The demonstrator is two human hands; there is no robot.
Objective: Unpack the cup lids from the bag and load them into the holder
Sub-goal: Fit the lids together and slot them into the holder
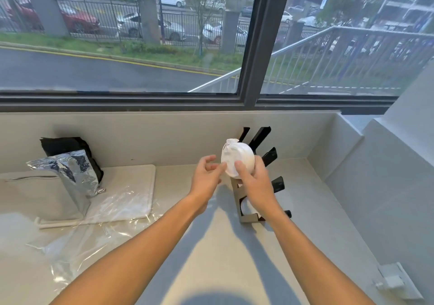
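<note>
right hand (254, 182) grips a stack of white cup lids (237, 161), still wrapped in thin clear bag film that's twisted to a knot at the top. thumb sits on the near face, fingers curl round the far side. the stack is held up off the counter (211, 246), right in front of the holder (260, 175), a cardboard-based rack w/ black upright prongs standing near the back wall. whether the stack touches the prongs can't be told; hand hides that.

left hand (206, 175) is just beside the stack on its left, fingers loosely curled, fingertips at or almost at the lid rim. looks like it's picking at the film, but an actual pinch isn't clear; reads as holding nothing.

off to the left, well apart: a silver foil pouch (68, 173), a black pouch (68, 147) behind it, loose clear plastic wrap (101, 213) spread over a white board (131, 187).

judgement: lids not yet unbagged, none seen loaded.

risks from here:
- film tears suddenly when pulled, stack fans out, lids drop on counter or behind holder.
- one-handed grip on slippery film; stack could slide out as the other hand tugs.
- holder is light cardboard; bumping it w/ hand or stack may tip or shift it.
- loading w/ film bits still on could jam lids between prongs.
</note>
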